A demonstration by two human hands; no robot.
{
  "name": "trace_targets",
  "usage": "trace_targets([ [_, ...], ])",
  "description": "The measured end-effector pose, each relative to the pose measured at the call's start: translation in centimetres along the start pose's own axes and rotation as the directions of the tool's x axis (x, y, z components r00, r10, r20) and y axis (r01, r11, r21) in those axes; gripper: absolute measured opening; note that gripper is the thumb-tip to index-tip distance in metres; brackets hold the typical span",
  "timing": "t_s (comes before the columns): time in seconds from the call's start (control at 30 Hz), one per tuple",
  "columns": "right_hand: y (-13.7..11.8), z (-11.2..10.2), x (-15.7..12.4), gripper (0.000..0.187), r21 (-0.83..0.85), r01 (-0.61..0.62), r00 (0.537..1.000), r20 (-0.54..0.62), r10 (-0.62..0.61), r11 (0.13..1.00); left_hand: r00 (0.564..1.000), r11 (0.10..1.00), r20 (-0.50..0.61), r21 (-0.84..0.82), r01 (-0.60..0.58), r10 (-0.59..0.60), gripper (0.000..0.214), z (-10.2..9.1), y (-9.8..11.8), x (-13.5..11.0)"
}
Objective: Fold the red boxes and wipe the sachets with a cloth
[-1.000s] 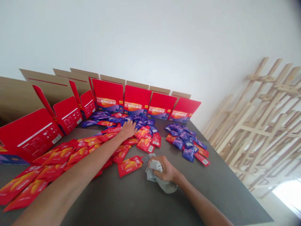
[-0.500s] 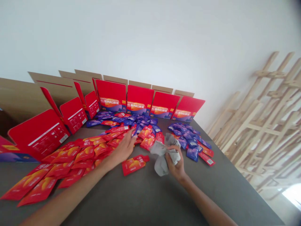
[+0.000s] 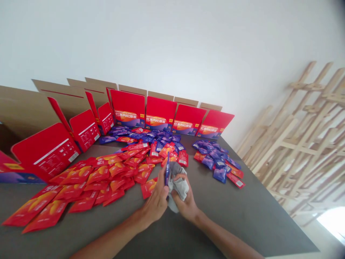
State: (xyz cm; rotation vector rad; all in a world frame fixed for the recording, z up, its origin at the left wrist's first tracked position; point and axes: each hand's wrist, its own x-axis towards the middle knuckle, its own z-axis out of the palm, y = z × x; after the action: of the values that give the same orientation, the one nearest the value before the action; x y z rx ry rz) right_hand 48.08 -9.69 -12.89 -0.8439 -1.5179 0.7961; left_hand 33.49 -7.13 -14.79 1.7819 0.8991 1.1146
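Left hand (image 3: 157, 203) has a purple sachet (image 3: 167, 171) on edge, fingers fairly straight and close together along its left face, thumb by its near end. Right hand (image 3: 185, 201) bunched round a crumpled grey cloth (image 3: 179, 187), cloth up against the sachet's right face; the two hands nearly meet mid-table. Sachet sits upright between them, over the tabletop (image 3: 242, 216). A single red pouch (image 3: 147, 187) lies just beyond the left hand, partly covered by it. Room to move: plain grey surface on the near side under the wrists and a wide strip right of the right forearm, out to the right table edge, which slants from the far boxes to the near right corner. Tight on the left: big overlapping spread of red pouches (image 3: 94, 174). Far centre, mixed pile of purple and red packs (image 3: 151, 136); far right, smaller mixed pile (image 3: 215, 156), short of the right edge. Open red boxes (image 3: 159, 111) line the far side and left, pale wall (image 3: 172, 46) behind, wooden frames (image 3: 296, 133) past the right edge
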Motion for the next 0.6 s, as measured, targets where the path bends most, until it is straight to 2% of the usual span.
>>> trace_targets([
  [0.1, 0.2, 0.4, -0.3, 0.024, 0.007, -0.019, 0.998, 0.064, 0.019, 1.000, 0.993, 0.995, -0.059, 0.034, -0.098, 0.099, 0.071, -0.7, 0.0, 0.2],
  [0.17, 0.3, 0.2, -0.3, 0.025, 0.040, -0.024, 0.999, 0.049, 0.022, 0.999, 0.986, 0.983, -0.019, 0.090, -0.161, 0.163, 0.070, -0.8, 0.3, -0.1],
  [0.23, 0.3, -0.2, -0.1, 0.026, 0.086, -0.047, 0.998, -0.030, 0.050, 0.995, 0.983, 0.970, 0.073, 0.161, -0.180, 0.171, 0.073, -0.5, 0.7, -0.7],
  [0.3, 0.1, -1.0, 0.5, 0.027, 0.146, -0.104, 0.980, -0.156, 0.126, 0.984, 0.977, 0.962, 0.180, 0.226, -0.155, 0.115, 0.077, -0.1, 1.1, -1.3],
  [0.4, -0.4, -2.4, 1.9, 0.029, 0.282, -0.201, 0.884, -0.360, 0.298, 0.938, 0.959, 0.968, 0.283, 0.232, -0.098, 0.029, 0.080, 0.7, 1.4, -1.9],
  [0.5, -1.1, -3.9, 3.2, 0.036, 0.402, -0.213, 0.775, -0.486, 0.405, 0.890, 0.967, 1.000, 0.256, 0.009, -0.007, 0.004, 0.090, 1.5, 1.4, -1.9],
  [0.57, -1.6, -4.8, 3.9, 0.041, 0.415, -0.150, 0.749, -0.545, 0.377, 0.897, 0.976, 0.961, 0.207, -0.251, 0.119, -0.067, 0.093, 2.0, 1.3, -1.5],
  [0.6, -1.8, -5.2, 4.1, 0.043, 0.399, -0.115, 0.741, -0.575, 0.346, 0.910, 0.971, 0.901, 0.200, -0.386, 0.199, -0.129, 0.092, 2.2, 1.3, -1.2],
])
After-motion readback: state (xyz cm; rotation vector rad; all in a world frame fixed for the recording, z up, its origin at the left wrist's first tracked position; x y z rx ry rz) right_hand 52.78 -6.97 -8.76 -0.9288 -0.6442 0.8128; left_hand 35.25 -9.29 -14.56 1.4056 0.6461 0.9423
